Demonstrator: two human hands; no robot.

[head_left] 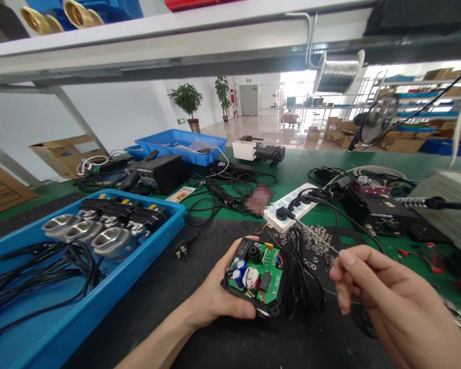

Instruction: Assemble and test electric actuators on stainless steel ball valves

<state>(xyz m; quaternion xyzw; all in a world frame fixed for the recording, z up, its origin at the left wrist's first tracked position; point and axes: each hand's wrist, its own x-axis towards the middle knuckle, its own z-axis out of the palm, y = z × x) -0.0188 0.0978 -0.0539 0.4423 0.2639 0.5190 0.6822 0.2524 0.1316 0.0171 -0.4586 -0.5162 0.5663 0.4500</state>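
Black matting (pixel 157 328) overlies the green table (pixel 311 161); at lower centre the left hand (pixel 215 294) clasps a squarish black casing (pixel 283 284), green circuit board (pixel 272 293) facing up, long axis unclear; at lower right, the right hand (pixel 388 292) pinches thin silvery wire (pixel 331 248)

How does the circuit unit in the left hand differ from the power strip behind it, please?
The circuit unit is held in the left hand; the power strip lies on the green bench surface. The unit has a green board in a black housing; the strip is mostly white. The unit is squat; the strip is long and narrow. Both show their top faces.
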